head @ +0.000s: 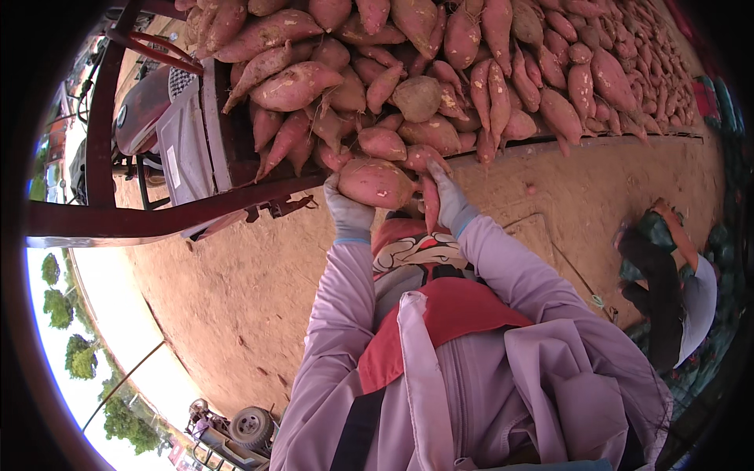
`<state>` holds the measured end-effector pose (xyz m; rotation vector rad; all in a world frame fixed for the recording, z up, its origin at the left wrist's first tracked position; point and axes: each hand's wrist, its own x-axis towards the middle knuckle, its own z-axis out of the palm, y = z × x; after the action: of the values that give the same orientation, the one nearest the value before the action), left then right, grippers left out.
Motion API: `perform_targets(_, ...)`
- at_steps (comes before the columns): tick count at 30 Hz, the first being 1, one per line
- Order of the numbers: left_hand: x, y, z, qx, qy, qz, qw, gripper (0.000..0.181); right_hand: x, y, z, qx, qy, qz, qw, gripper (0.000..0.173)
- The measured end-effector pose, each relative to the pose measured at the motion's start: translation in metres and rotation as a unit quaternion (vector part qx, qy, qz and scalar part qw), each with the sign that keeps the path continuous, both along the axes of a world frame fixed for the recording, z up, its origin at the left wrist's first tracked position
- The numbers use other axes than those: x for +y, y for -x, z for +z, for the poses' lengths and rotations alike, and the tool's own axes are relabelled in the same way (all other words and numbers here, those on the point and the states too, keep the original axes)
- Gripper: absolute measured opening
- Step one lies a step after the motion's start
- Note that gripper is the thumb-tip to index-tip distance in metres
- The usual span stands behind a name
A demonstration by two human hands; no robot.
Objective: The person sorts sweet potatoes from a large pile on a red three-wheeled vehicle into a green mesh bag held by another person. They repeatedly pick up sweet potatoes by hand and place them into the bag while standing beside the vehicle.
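Observation:
My left hand (349,206), in a pale glove, is closed on the left end of a large pink sweet potato (377,182). My right hand (450,194), gloved too, grips a slim sweet potato (430,203) that hangs point down. Its fingertips reach another sweet potato (425,158) at the pile's front edge. Beyond both hands rises a large heap of sweet potatoes (433,138) with soil on their skins, and one rounder brownish tuber (417,98) lies among them.
A dark red metal frame (177,212) borders the heap on the left, beside a motorcycle tank (141,112). At right a person (683,288) bends over dark green bags. A wheeled vehicle (250,427) stands at lower left on bare earth.

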<state>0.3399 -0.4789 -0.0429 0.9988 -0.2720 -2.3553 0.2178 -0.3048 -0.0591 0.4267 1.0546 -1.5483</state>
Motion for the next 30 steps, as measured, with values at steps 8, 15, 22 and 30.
perform_targets(8, -0.005, 0.013, 0.002, -0.001, -0.079, -0.072, 0.994, 0.045, -0.001, 0.008, 0.029, 0.007, -0.069, -0.011, 0.998, 0.065)
perform_targets(15, -0.016, 0.013, -0.026, -0.027, -0.090, -0.075, 0.993, 0.040, -0.001, 0.006, -0.003, -0.041, 0.054, -0.155, 0.986, 0.040)
perform_targets(22, -0.013, 0.015, -0.014, -0.042, -0.050, -0.106, 0.992, 0.039, 0.011, 0.005, -0.039, -0.104, 0.041, -0.061, 0.992, 0.072)
perform_targets(30, -0.032, 0.022, 0.004, -0.047, -0.066, -0.111, 0.990, 0.044, 0.005, 0.017, -0.006, -0.014, 0.140, -0.075, 0.987, 0.062)
